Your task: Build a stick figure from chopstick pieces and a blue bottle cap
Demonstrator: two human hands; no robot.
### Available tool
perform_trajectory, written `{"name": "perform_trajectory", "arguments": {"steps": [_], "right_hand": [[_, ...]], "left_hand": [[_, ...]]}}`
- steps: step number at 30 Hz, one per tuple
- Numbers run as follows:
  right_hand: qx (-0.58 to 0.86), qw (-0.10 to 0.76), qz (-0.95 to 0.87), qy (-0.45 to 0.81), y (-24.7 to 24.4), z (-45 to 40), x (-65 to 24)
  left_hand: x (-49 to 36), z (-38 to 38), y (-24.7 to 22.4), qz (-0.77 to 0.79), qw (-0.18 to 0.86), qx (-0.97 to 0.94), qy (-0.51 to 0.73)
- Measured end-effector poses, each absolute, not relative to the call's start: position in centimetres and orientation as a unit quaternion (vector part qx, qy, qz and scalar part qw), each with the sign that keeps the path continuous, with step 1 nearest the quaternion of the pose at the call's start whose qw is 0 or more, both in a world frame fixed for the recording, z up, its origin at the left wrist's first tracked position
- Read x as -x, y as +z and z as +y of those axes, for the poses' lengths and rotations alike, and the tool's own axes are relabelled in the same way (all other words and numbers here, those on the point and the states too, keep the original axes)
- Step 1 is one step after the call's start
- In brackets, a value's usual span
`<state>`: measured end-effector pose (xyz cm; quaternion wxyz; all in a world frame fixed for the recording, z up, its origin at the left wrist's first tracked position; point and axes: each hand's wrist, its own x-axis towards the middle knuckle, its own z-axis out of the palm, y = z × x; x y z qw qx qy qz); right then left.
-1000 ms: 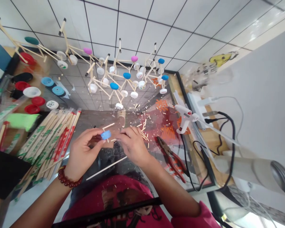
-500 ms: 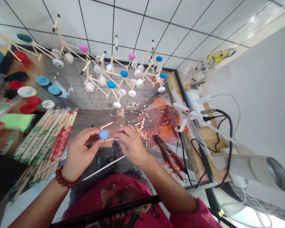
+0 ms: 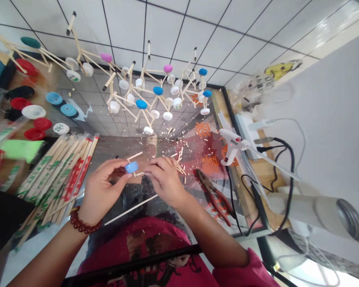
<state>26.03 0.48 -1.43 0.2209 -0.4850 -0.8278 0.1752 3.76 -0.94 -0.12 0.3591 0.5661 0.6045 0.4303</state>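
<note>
Between the thumb and fingers of my left hand [image 3: 104,185] is a blue bottle cap [image 3: 132,167]. Short pieces of wooden stick, one of them a longer stick piece [image 3: 135,156], stand out around the cap. My right hand [image 3: 166,180] is closed just right of it, its fingertips pinching the end of a short stick piece [image 3: 139,174] that reaches toward the cap. How the sticks join the cap is partly hidden by my fingers. Below the hands a long bare stick [image 3: 131,209] lies on the glass tabletop.
Stick figures with bottle caps, such as one with a blue cap [image 3: 141,104], stand along the back. Wrapped chopsticks [image 3: 56,175] and loose caps [image 3: 42,123] lie left. Cut stick pieces [image 3: 180,161], pliers [image 3: 212,195] and a glue gun [image 3: 233,145] are on the right.
The whole view has shifted slightly. Both hands keep almost the same pose, with the blue cap still in the left and the stick piece at the right fingertips.
</note>
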Motion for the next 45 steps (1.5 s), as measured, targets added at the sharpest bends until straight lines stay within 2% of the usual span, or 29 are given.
{"name": "perform_trajectory", "arguments": {"steps": [35, 45], "right_hand": [[0.508, 0.224, -0.811, 0.183, -1.88, 0.60, -26.41], [0.510, 0.182, -0.823, 0.173, -1.39, 0.73, -26.31]], "left_hand": [[-3.69, -0.84, -0.29, 0.598, 0.333, -0.599, 0.414], [-3.77, -0.73, -0.18, 0.592, 0.333, -0.601, 0.421]]}}
